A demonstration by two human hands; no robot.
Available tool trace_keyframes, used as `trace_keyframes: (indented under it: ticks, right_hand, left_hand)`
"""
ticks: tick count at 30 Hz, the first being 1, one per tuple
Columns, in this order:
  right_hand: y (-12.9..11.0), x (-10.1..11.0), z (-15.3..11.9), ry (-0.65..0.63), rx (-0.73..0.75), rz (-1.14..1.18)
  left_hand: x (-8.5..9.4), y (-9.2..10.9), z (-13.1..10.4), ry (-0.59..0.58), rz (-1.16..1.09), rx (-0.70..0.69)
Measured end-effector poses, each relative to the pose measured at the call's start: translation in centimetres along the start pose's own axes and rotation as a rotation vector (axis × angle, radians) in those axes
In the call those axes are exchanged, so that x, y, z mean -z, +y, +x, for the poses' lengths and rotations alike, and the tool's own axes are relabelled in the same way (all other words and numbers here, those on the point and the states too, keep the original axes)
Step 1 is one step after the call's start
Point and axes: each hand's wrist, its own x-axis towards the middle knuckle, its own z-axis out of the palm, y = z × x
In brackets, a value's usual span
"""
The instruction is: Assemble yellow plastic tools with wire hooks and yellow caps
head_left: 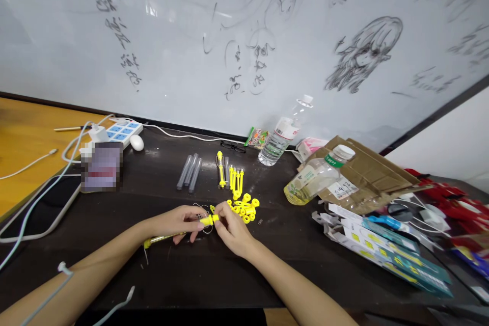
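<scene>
Two things are held: the left hand grips a yellow-ended tube, and the right hand pinches a yellow end piece; the grip hides whether these are joined. An off-axis push could make the piece slip. Just beyond, loose yellow parts lie on the counter, where a stray nudge could scatter them; farther back, clear tubes could roll if bumped.

A yellow fitting is held between the left hand and right hand, while a slim, yellow-ended clear tube slants out beneath the left.
</scene>
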Motion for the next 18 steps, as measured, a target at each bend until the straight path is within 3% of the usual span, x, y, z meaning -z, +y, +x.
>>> trace_keyframes:
  ticks: [18]
  right_hand:
    - [0.81,-0.46,0.02,0.045,0.006,0.043]
  left_hand:
    - [-0.03,0.19,-0.04,-0.001,-0.001,0.009]
